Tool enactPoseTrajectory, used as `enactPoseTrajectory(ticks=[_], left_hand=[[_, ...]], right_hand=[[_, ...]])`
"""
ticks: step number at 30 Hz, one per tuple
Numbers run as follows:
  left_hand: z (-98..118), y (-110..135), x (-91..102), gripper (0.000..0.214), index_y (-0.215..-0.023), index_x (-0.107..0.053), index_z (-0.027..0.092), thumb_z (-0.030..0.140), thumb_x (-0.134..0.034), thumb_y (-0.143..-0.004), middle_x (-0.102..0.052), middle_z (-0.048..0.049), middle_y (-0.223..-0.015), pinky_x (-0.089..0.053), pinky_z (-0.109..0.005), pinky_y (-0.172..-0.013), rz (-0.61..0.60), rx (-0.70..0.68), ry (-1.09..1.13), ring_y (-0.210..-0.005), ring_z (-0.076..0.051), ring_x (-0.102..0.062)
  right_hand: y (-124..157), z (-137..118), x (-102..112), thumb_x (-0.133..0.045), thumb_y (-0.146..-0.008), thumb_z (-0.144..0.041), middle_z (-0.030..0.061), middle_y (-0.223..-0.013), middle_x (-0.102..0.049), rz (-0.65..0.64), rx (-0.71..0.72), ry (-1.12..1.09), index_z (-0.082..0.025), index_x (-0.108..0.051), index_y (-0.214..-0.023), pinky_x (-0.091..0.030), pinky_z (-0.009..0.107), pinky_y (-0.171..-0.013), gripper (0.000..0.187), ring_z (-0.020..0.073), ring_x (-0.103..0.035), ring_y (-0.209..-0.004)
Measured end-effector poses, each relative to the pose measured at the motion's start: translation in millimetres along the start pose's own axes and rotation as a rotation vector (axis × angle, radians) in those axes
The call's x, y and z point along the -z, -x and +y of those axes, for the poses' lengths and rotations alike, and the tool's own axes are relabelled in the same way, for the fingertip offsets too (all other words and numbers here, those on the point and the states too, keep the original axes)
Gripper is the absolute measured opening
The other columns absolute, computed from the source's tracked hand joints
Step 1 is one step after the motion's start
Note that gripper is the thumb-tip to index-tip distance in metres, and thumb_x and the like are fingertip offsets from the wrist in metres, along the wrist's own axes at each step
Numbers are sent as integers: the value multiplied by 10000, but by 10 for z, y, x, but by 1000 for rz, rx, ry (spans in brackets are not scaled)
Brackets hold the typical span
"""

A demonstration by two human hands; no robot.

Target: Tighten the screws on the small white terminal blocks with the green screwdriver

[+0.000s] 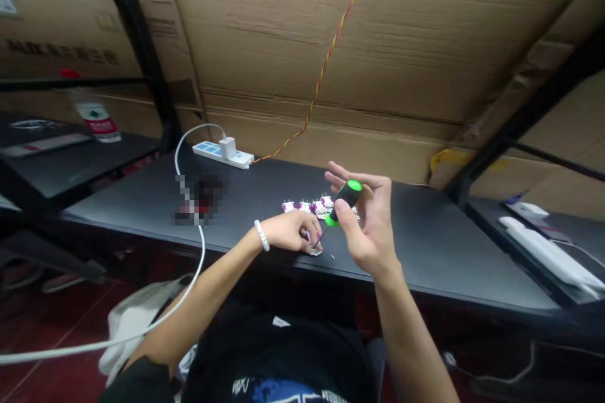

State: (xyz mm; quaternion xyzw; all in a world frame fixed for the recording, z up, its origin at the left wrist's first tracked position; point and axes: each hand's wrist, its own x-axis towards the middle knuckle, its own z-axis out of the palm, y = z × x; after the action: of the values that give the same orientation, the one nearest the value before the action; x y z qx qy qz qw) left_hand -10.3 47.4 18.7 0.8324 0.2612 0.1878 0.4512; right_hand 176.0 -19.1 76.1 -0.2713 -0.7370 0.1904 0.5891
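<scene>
- As the head view looks down on a dark tabletop, both forearms reach in from the bottom of the frame and meet near its front edge.
- The left hand, with a white bead bracelet at the wrist, lies low on the tabletop. Its fingers are closed around a small white part, apparently pinning it so that it cannot slide.
- The right hand is raised just above, gripping a screwdriver with a black-and-green handle between the thumb and curled fingers. Its thin shaft slants down, which brings the tip close to the small white part; whether they touch is too small to tell.
- A row of similar white-and-magenta parts sits just behind the hands, seemingly lined up to stay within easy reach. A tiny bright speck lies near the small white part.
- Farther back stands a power strip with a white charger. The charger's white cable loops past a pixelated object and off toward the lower left, apparently left slack so that it reaches. A red-and-yellow twisted wire climbs the cardboard boxes behind.
</scene>
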Motion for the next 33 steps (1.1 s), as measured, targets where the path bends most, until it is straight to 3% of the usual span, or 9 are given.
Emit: enactPoseTrajectory(ticks=[6, 12, 21, 24, 28, 33], left_hand=[[-41, -1, -4, 127, -739, -793, 144, 18, -808, -734, -765, -49, -948, -582, -237, -854, 20, -32, -25, -890, -160, -749], [-40, -1, 6, 129, -743, -797, 146, 18, -809, -745, -761, -52, -965, -581, -251, -872, 3, -25, -48, -916, -171, -747], [-77, 4, 24, 170, -822, -841, 170, 26, -816, -736, -757, -58, -1083, -579, -258, -927, 12, -31, -75, -963, -168, -733], [-73, 10, 35, 154, -828, -850, 173, 46, -828, -744, -754, -61, -1079, -575, -259, -935, 1, -39, -75, -964, -172, -731], [-81, 13, 31, 128, -816, -844, 175, 64, -842, -752, -758, -57, -1052, -575, -278, -930, 2, -50, -69, -940, -178, -735], [-118, 10, 29, 134, -807, -836, 170, 47, -840, -752, -749, -64, -1082, -571, -273, -915, 4, -71, -69, -951, -179, -733]], right_hand=[[-5, 37, 48, -552, -1029, -267, 130, -1372, -703, 52, -6, 177, -259, -572, -1450, -624, 468, -981, 422, 273, -723, -1202], [-13, 50, 34, -718, -949, -287, 99, -1248, -755, 96, -23, 240, -272, -623, -1446, -647, 438, -926, 507, 249, -757, -1027], [29, 118, 88, -511, -1065, -292, 112, -1359, -704, 56, -83, 162, -289, -458, -1598, -643, 442, -964, 535, 224, -758, -1037], [0, 64, 98, -552, -1032, -296, 122, -1321, -668, 77, -9, 266, -268, -552, -1528, -639, 430, -930, 497, 241, -712, -1084], [-31, -6, 98, -748, -917, -326, 98, -1188, -644, 168, 50, 400, -257, -704, -1345, -636, 390, -805, 436, 235, -671, -1004], [-1, 15, 112, -672, -972, -262, 93, -1194, -682, 154, 28, 316, -257, -652, -1428, -632, 359, -832, 457, 213, -687, -1000]])
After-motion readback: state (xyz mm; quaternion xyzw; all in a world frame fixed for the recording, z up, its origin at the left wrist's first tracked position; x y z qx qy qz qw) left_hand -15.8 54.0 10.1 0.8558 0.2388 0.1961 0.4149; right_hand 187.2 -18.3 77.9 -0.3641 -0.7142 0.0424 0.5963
